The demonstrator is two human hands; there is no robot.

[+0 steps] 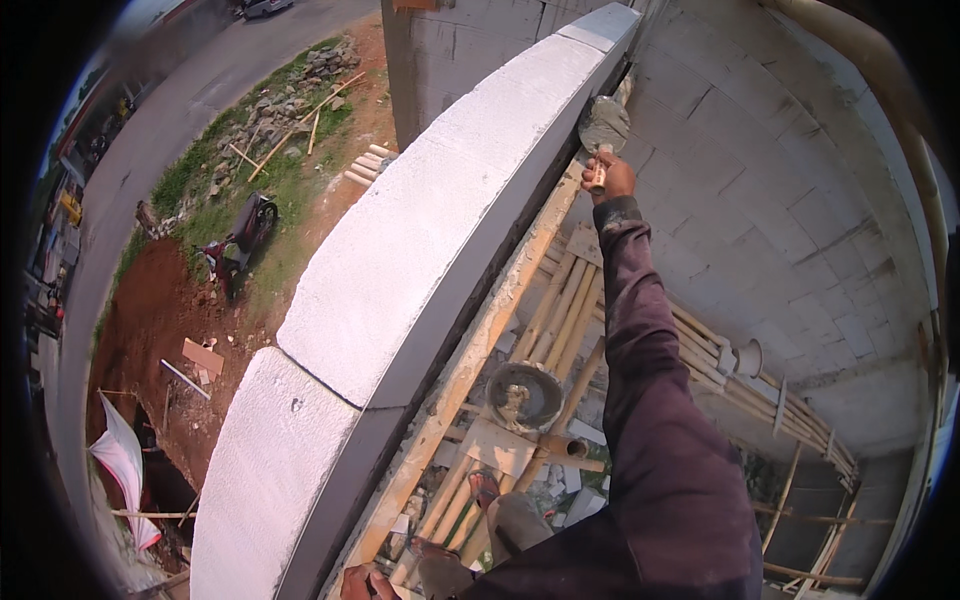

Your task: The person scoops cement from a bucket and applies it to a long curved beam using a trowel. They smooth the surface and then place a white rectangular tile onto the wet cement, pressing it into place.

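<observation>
My right hand (618,180) is closed around the handle of a mortar-smeared trowel (604,124). The trowel's blade points away from me, beside the far end of the wall and close to the grey block wall. A row of pale blocks (400,230) forms the wall top, with a dark joint between two of them nearby. Along its inner side runs a long wooden plank (470,350). Only part of my left hand (366,583) shows at the lower edge, by the plank's near end. Its fingers look curled, and what they hold, if anything, is hidden.
A round bucket (524,396) with some mortar sits on bamboo scaffolding (560,310) beneath me, near my feet. The grey block wall (760,190) rises on the right. Left of the blocks, the ground lies far below, with a parked motorcycle (240,240) and a road (130,190).
</observation>
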